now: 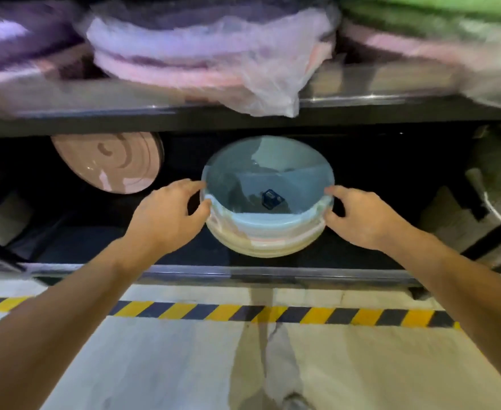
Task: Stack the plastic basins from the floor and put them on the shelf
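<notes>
A stack of nested plastic basins [261, 235] sits on the dark lower shelf [243, 272], just behind its front edge. The top basin [237, 179] is pale blue with a small dark blue label [271, 199] inside; cream and pink rims show beneath it. My left hand [166, 214] is at the stack's left side, with finger and thumb pinching the rim. On the opposite side, my right hand [364, 220] has its fingertips against the rim. Both forearms reach in from the floor side.
A pink basin [110, 164] leans on its side at the back left of the lower shelf. The upper shelf [184, 119] carries pink and purple basins in plastic wrap [202, 54] and green ones [450, 7]. Yellow-black hazard tape [272, 313] crosses the pale floor.
</notes>
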A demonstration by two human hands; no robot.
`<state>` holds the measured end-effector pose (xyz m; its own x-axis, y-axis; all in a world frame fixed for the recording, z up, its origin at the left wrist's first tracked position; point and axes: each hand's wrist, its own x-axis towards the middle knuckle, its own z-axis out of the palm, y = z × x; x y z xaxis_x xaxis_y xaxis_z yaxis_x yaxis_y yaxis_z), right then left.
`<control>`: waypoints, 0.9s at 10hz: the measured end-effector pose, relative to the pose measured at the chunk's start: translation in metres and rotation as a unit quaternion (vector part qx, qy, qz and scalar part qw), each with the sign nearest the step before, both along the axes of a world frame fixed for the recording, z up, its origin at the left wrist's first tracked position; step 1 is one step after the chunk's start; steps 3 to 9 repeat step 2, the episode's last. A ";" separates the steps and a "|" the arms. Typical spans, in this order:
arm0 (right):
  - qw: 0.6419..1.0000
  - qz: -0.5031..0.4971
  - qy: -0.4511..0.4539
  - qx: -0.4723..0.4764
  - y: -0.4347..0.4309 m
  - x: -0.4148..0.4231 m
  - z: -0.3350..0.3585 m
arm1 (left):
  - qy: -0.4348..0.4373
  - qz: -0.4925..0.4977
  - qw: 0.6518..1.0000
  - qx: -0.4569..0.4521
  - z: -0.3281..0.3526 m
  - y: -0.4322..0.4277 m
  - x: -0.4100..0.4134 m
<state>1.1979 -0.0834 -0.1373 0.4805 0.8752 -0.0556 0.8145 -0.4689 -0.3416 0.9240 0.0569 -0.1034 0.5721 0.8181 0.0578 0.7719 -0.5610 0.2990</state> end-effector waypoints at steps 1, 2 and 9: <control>0.998 0.037 -0.026 -0.051 -0.052 -0.047 0.090 | 0.046 -0.040 0.998 0.001 0.092 -0.063 -0.035; 0.996 0.042 -0.041 -0.067 -0.114 -0.097 0.210 | 0.046 -0.022 0.999 -0.017 0.203 -0.122 -0.078; 0.996 0.042 -0.041 -0.067 -0.114 -0.097 0.210 | 0.046 -0.022 0.999 -0.017 0.203 -0.122 -0.078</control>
